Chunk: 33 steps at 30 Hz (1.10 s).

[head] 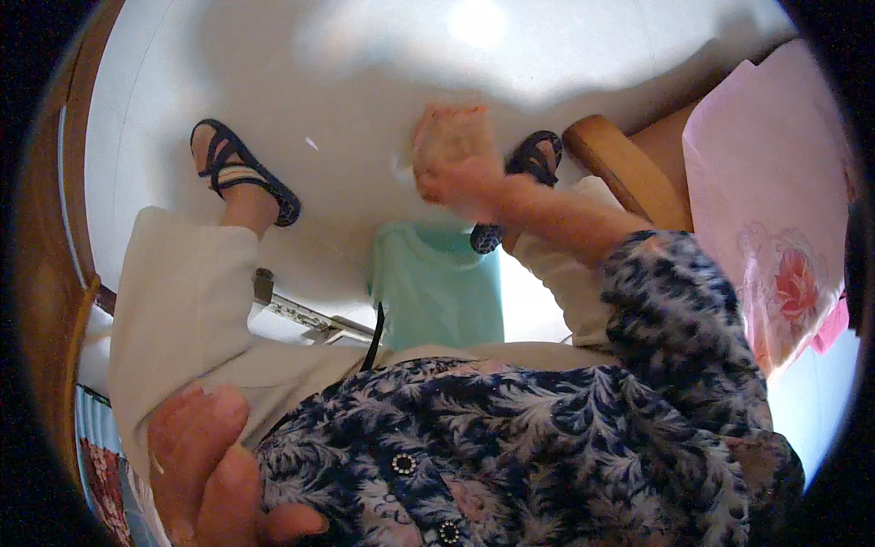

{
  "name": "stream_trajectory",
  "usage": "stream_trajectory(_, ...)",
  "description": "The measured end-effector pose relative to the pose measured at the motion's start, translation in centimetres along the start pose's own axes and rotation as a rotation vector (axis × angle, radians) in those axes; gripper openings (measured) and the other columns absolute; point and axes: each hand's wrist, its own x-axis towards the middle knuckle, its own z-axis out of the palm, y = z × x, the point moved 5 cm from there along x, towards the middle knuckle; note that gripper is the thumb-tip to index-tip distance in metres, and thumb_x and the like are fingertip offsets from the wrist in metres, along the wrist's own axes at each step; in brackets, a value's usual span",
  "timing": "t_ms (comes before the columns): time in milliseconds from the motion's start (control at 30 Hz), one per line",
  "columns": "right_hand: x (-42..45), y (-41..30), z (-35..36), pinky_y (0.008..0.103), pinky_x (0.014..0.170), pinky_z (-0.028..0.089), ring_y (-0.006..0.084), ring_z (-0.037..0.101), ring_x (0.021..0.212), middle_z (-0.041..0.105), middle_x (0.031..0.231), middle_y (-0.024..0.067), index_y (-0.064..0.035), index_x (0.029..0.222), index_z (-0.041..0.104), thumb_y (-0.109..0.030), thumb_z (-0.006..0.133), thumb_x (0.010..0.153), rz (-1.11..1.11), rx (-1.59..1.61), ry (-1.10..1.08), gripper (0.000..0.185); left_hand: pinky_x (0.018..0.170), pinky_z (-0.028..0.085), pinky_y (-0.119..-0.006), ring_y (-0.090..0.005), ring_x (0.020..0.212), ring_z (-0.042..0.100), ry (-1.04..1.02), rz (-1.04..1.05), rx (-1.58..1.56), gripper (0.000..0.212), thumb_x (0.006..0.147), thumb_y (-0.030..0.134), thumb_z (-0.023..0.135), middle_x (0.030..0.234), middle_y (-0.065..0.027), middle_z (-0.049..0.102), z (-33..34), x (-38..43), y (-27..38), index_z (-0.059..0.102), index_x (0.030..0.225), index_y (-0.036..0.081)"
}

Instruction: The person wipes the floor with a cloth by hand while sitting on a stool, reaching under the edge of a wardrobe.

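Observation:
My right hand (pixel 461 161) reaches out above the floor, just past a pale green plastic bin (pixel 441 294). Motion blurs it; its fingers look bent, and I cannot tell whether anything is in them. A faint whitish blur (pixel 402 163) shows at its left side. The bin stands between my legs, its rim partly behind the hand and wrist. My left hand (pixel 212 458) is low at the left, over or on the thigh of my beige trousers (pixel 188 280). Its fingers are loosely bent with the thumb apart, and no object shows in it.
A small white scrap (pixel 312 143) lies on the pale floor (pixel 328 89) near one black sandal (pixel 246 167). To the right are a wooden furniture piece (pixel 625 171) and a pink cloth (pixel 759 150) with a flower motif. Brown wooden furniture (pixel 41 273) lines the left. A metal bar (pixel 307 314) runs behind my legs.

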Motion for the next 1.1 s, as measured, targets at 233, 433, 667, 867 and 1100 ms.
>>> stream_trajectory(233, -0.2, -3.2, 2.4, 0.0463, 0.072, 0.046, 0.0321, 0.061, 0.078, 0.062, 0.083, 0.0143, 0.0012, 0.094, 0.056, -0.018, 0.056, 0.072, -0.112, 0.2, -0.58, 0.029, 0.092, 0.039, -0.058, -0.0448, 0.105, 0.053, -0.009, 0.025, -0.012, 0.08, 0.084, 0.049, 0.058, 0.117, -0.0356, 0.05, -0.1, 0.1, -0.6, 0.029, 0.136, -0.005)
stream_trajectory(433, -1.0, 1.1, 2.8, 0.0396, 0.074, 0.052, 0.0288, 0.065, 0.084, 0.066, 0.094, 0.0119, -0.0089, 0.092, 0.066, -0.011, 0.057, 0.076, -0.103, 0.239, -0.782, 0.019, 0.092, 0.038, -0.058, -0.0445, 0.105, 0.053, -0.018, -0.018, -0.008, 0.08, 0.084, 0.05, 0.058, 0.117, -0.0348, 0.05, 0.0, -0.3, -0.5, 0.029, 0.136, -0.004)
stream_trajectory(667, -1.9, 14.9, 3.8, 0.0418, 0.078, 0.05, 0.0297, 0.064, 0.091, 0.066, 0.095, 0.0085, -0.0195, 0.101, 0.065, -0.011, 0.057, 0.079, -0.009, 0.133, -0.84, 0.025, 0.094, 0.037, -0.058, -0.0441, 0.107, 0.053, -0.012, -0.055, -0.008, 0.08, 0.084, 0.05, 0.058, 0.119, -0.0327, 0.05, 0.0, -0.9, -0.4, 0.029, 0.137, -0.002)
stream_trajectory(867, -2.5, 25.8, -1.8, 0.0421, 0.08, 0.049, 0.0306, 0.062, 0.094, 0.064, 0.1, 0.0104, -0.017, 0.102, 0.064, -0.008, 0.057, 0.079, 0.083, -0.085, -0.756, 0.025, 0.094, 0.037, -0.057, -0.0439, 0.108, 0.052, 0.032, -0.032, -0.043, 0.078, 0.084, 0.049, 0.059, 0.119, -0.032, 0.051, 0.1, -0.6, -0.4, 0.031, 0.136, -0.001)
stream_trajectory(1100, -3.7, 33.8, -7.1, 0.0418, 0.087, 0.046, 0.0334, 0.057, 0.102, 0.058, 0.111, 0.0165, -0.0126, 0.105, 0.061, -0.003, 0.053, 0.079, 0.368, -0.358, -0.565, 0.029, 0.089, 0.041, -0.052, -0.0404, 0.102, 0.054, 0.099, -0.025, -0.012, 0.064, 0.085, 0.042, 0.061, 0.113, -0.0276, 0.055, 0.6, 0.1, -0.5, 0.041, 0.128, 0.0)
